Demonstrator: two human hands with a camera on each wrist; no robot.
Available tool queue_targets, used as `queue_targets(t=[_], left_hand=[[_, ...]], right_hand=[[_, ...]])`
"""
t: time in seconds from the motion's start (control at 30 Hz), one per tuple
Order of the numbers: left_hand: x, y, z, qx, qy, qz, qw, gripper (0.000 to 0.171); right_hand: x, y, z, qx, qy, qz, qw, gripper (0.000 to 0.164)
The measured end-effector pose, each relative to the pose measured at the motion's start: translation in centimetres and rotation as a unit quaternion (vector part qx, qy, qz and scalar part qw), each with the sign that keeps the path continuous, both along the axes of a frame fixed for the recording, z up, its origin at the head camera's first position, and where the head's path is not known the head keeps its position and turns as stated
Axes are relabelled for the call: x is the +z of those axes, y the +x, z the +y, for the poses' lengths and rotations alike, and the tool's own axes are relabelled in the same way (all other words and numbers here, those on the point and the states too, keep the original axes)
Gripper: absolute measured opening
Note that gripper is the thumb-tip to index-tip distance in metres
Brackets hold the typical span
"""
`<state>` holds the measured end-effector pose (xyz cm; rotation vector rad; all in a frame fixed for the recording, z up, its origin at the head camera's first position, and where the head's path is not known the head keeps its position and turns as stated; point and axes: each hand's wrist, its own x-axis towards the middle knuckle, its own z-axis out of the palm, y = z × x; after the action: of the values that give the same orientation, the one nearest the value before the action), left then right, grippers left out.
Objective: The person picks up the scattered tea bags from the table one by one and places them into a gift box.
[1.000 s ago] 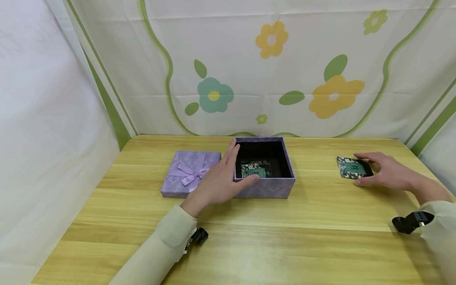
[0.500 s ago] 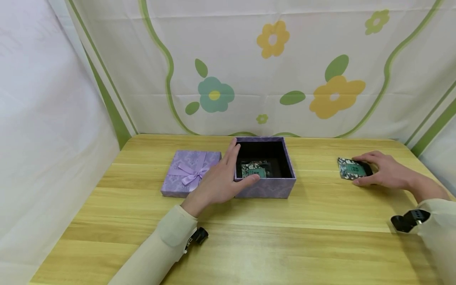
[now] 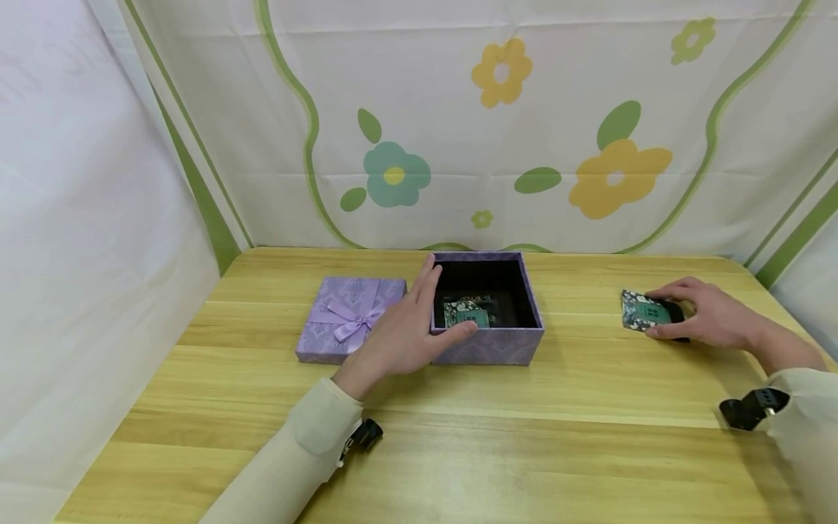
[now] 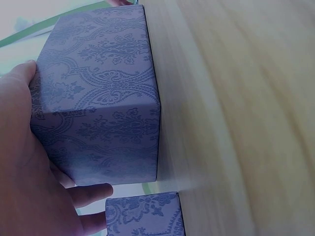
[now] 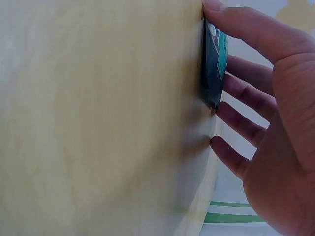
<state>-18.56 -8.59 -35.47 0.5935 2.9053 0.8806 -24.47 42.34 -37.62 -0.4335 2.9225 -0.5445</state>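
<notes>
My left hand (image 3: 407, 325) rests on the near left corner of a purple damask-patterned box (image 3: 487, 346), fingers extended along its left side and thumb lying over the front rim. The box stands without its lid and has a black inside. In it lie dark floral packets with a green label (image 3: 466, 314); how many cannot be told. At the right, my right hand (image 3: 710, 314) pinches a similar flat packet (image 3: 644, 311) across its width, thumb at the near edge and fingers at the far edge. The right wrist view shows this packet (image 5: 215, 69) edge-on at the table surface.
Left of the box lies its purple lid (image 3: 334, 309) with a ribbon bow, partly behind my left hand. The wooden table (image 3: 497, 451) ends at a flower-printed white cloth (image 3: 452, 109) behind. Another white cloth (image 3: 85, 255) hangs at the left.
My right fingers and thumb have closed in slightly on the packet and shifted a little left over it. My left hand and the box have stayed in place.
</notes>
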Motion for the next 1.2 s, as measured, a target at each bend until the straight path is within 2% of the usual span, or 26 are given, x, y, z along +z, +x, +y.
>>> queue_targets(t=[0.23, 0.43, 0.73, 0.9, 1.2], left_hand=[[0.0, 0.0, -0.1, 0.001, 0.003, 0.0, 1.0, 0.11], [-0.1, 0.0, -0.1, 0.005, -0.003, 0.0, 1.0, 0.11], [-0.1, 0.0, 0.1, 0.002, 0.001, -0.001, 1.0, 0.11], [-0.1, 0.0, 0.1, 0.001, 0.003, -0.003, 1.0, 0.11], [-0.1, 0.0, 0.0, 0.001, 0.0, -0.002, 1.0, 0.109]], right_hand=[[0.2, 0.1, -0.1, 0.013, 0.017, 0.001, 1.0, 0.082], [0.2, -0.1, -0.2, 0.014, -0.003, -0.005, 1.0, 0.079], [0.1, -0.3, -0.7, 0.007, -0.01, 0.009, 1.0, 0.077], [1.1, -0.4, -2.5, 0.022, -0.012, 0.02, 0.999, 0.077], [4.2, -0.3, -7.0, 0.045, -0.02, 0.051, 0.998, 0.071]])
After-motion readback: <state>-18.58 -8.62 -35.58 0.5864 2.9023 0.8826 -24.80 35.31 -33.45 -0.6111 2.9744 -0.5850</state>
